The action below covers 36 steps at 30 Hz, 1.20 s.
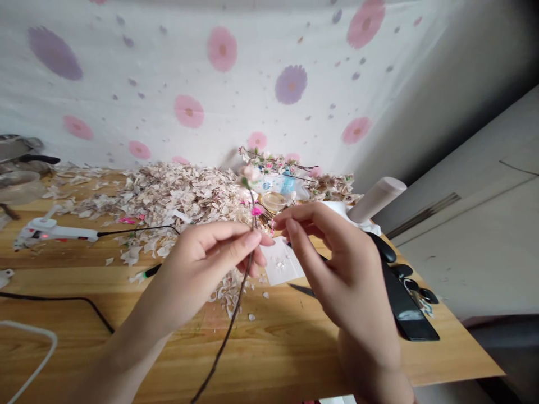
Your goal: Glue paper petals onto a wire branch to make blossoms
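Observation:
A thin brown twig (236, 306) slants up through the fingers of my left hand (223, 252), pinched between thumb and fingertips. At its top sits a pale pink flower (251, 174) with a green base, and a small bright pink bud (256, 211) shows just above my left fingers. To the right of the twig, my right hand (332, 252) has its thumb and fingers drawn together, a little apart from the stem. Whatever its fingertips hold, if anything, is too small to make out. Below and between the hands lies a white paper (281, 264) with small white bits on it.
Behind my hands a big heap of dry pale petals (177, 193) covers the wooden table (269, 348). A corded white glue gun (54, 231) lies at left. Flowering twigs (278, 163) rest at the back. At right are a phone (415, 322), a dark blade (302, 290) and a pale cylinder (377, 199).

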Motion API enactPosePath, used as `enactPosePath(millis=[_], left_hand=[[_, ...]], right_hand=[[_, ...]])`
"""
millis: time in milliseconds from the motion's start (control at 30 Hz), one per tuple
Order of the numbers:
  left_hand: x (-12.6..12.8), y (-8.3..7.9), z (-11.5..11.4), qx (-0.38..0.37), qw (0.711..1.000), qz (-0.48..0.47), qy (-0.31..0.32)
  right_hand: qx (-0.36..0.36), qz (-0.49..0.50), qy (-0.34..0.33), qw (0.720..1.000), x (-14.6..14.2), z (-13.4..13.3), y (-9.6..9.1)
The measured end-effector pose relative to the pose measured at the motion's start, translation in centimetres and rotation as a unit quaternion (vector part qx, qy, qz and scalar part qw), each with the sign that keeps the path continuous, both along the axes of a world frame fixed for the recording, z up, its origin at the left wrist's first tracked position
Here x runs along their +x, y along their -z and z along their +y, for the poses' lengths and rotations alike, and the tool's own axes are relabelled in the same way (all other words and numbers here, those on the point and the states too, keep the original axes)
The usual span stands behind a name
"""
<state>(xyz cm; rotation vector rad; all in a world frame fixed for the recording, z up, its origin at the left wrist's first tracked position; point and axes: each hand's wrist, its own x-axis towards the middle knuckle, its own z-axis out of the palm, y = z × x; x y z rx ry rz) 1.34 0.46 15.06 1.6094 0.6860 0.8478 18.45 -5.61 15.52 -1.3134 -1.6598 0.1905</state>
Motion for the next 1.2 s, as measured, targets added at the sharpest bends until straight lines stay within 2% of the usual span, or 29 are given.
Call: enactPosePath(millis=[133,233,300,433,600,733,833,900,1000,1100,1200], left_hand=[[0.4,0.6,0.6,-0.020,0.990,-0.100,-0.094],[0.5,0.9,1.0,-0.017,0.982,-0.117,-0.147],[0.4,0.9,1.1,-0.020,0.979,-0.127,-0.159],[0.4,1.1,0.9,-0.030,0.980,-0.124,-0.153],[0.7,1.1,0.5,-0.037,0.988,-0.097,-0.116],[0.3,0.8,0.8,-0.043,0.989,-0.105,-0.098],[-0.5,0.7,1.5,-0.046,0.990,-0.108,-0.083],[-1.1,0.7,2.0,-0.039,0.992,-0.102,-0.067],[-1.6,0.6,2.5,-0.033,0.995,-0.079,-0.042],[-1.7,0.4,2.5,-0.037,0.997,-0.061,-0.001],[-1.5,0.1,2.2,-0.050,0.997,-0.053,0.040]], right_hand=[[-0.163,-0.006,-0.088,0.983,-0.5,0.0,0.0],[-0.225,-0.010,-0.158,0.961,-1.2,-0.1,0.1],[-0.232,-0.008,-0.171,0.958,-1.5,-0.2,0.2],[-0.242,-0.017,-0.154,0.958,-1.6,-0.2,0.5],[-0.235,-0.026,-0.138,0.962,-1.9,-0.4,0.1],[-0.226,-0.060,-0.103,0.967,-0.3,-0.4,0.4],[-0.254,-0.138,0.003,0.957,3.7,-1.1,3.0],[-0.295,-0.216,0.066,0.928,6.9,-2.7,6.1],[-0.357,-0.283,0.095,0.885,10.5,-6.1,11.5],[-0.356,-0.273,0.127,0.885,11.7,-8.5,15.3],[-0.338,-0.229,0.139,0.902,11.5,-8.8,16.5]])
